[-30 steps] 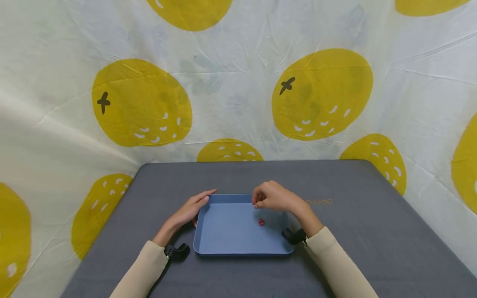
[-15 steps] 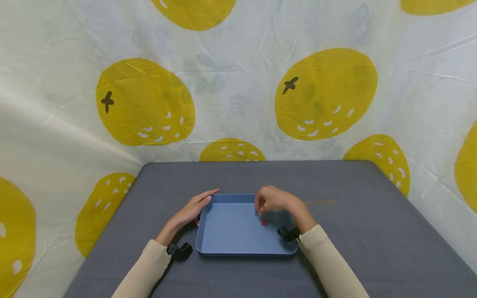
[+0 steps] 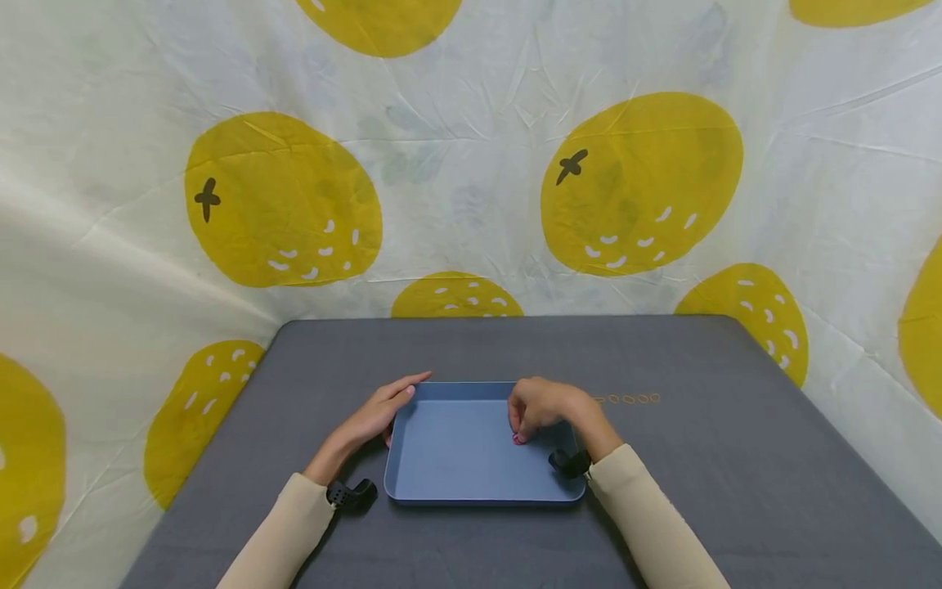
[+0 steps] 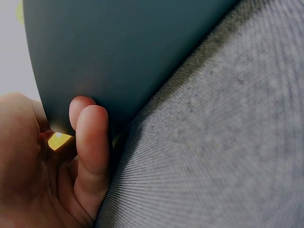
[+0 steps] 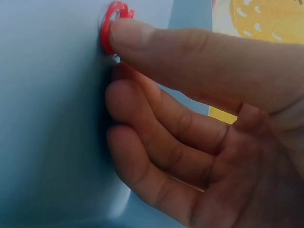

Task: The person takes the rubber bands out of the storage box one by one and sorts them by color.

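My right hand (image 3: 540, 406) reaches down into the shallow blue tray (image 3: 456, 470). In the right wrist view, its thumb (image 5: 130, 35) presses against a small red rubber band (image 5: 106, 38) on the tray floor, and the forefinger is mostly hidden behind it. The other fingers curl in toward the palm. At the tray's far left corner my left hand (image 3: 371, 415) holds the rim, one finger stretched along the far wall. In the left wrist view, two fingertips (image 4: 92, 123) of that hand rest against the tray's outer wall.
Several thin yellow rings (image 3: 629, 399) lie in a row on the grey table (image 3: 736, 458), right of the tray and partly behind my right wrist. A white cloth (image 3: 456, 196) with large yellow fruit prints hangs behind the table.
My right hand has come down from the tray's far side onto the red rubber band, its thumb and fingertips now meeting it. The left hand stays at the tray corner.
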The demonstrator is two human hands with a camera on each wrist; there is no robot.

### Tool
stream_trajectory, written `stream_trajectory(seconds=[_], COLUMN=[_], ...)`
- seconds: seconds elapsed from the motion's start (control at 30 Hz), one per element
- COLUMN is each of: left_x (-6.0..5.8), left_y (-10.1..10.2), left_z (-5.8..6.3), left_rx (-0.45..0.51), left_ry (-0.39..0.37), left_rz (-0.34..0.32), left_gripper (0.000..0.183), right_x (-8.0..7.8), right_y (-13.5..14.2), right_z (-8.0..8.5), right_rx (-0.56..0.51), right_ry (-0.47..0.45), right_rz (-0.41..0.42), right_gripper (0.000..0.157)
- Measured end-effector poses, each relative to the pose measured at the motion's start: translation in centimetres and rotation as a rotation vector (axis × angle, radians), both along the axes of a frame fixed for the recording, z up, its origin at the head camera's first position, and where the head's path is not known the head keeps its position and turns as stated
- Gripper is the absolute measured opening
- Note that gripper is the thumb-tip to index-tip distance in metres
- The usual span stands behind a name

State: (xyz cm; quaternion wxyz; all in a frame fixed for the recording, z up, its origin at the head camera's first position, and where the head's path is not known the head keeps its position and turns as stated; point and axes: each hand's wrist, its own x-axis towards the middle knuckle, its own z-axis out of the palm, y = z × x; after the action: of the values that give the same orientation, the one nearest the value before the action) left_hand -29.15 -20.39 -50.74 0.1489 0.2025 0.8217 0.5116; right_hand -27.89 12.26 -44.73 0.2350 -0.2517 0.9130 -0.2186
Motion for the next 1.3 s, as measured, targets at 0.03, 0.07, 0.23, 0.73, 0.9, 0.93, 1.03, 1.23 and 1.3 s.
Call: stream_trajectory(seconds=[0.03, 0.07, 0.23, 0.73, 0.9, 0.93, 1.03, 1.23, 1.3], left_x=[0.0, 0.0, -0.1, -0.2, -0.2, -0.2, -0.2, -0.2, -0.2], left_y=[0.0, 0.0, 0.1, 0.1, 0.1, 0.1, 0.1, 0.1, 0.0], left_z=[0.0, 0.0, 0.1, 0.1, 0.2, 0.2, 0.2, 0.1, 0.0], left_rx=[0.001, 0.002, 0.002, 0.008, 0.0, -0.002, -0.006, -0.012, -0.014], left_ry=[-0.003, -0.008, -0.02, -0.02, -0.014, -0.013, -0.008, -0.007, -0.004], left_rz=[0.0, 0.001, 0.008, 0.008, 0.008, 0.008, 0.008, 0.009, 0.007], left_gripper=[0.042, 0.042, 0.041, 0.041, 0.043, 0.043, 0.042, 0.041, 0.04], right_x=[0.0, 0.0, -0.2, -0.8, -0.8, -0.8, -0.8, -0.8, -0.8], right_y=[0.0, 0.0, 0.1, 0.6, 0.7, 0.7, 0.8, 1.1, 1.1], right_z=[-0.1, -0.1, -0.1, 0.2, 0.5, 0.5, 0.7, 0.8, 0.9], right_rx=[0.001, 0.001, 0.003, -0.012, -0.029, -0.034, -0.055, -0.086, -0.099], right_ry=[0.005, 0.008, 0.02, 0.128, 0.153, 0.155, 0.159, 0.163, 0.171], right_rz=[0.005, 0.011, 0.04, 0.015, 0.025, 0.029, 0.035, 0.036, 0.034], right_gripper=[0.013, 0.013, 0.013, 0.018, 0.016, 0.015, 0.014, 0.015, 0.015])
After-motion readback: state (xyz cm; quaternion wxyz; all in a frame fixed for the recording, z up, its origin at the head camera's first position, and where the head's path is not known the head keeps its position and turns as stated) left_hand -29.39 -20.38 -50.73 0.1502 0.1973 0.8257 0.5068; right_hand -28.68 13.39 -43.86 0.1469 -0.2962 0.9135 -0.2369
